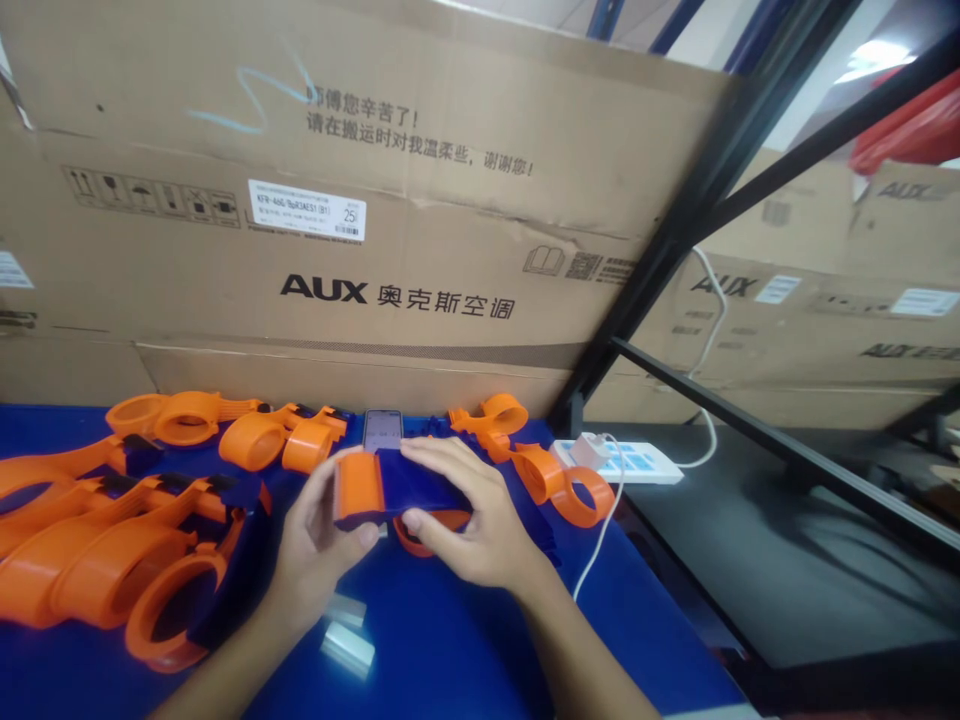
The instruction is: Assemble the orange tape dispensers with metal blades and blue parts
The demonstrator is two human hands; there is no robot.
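Note:
Both hands hold a tape dispenser (411,484) above the blue table, its orange end at the left and its dark blue body at the right. My left hand (315,530) is wrapped round the orange end, thumb below and fingers behind. Over the blue part lies my right hand (484,510), fingers on top and thumb along the lower front edge. Behind and below them, part of an orange ring (412,540) shows. Two small shiny metal-looking pieces (349,648) lie on the table below my left hand.
Several orange and blue tape dispensers (112,570) crowd the left of the table (435,660); more orange ones (585,497) lie at the right. A phone (383,428) leans behind the hands. A white power strip (645,462) with cable sits by the black frame (637,280). Large cardboard (420,230) stands behind.

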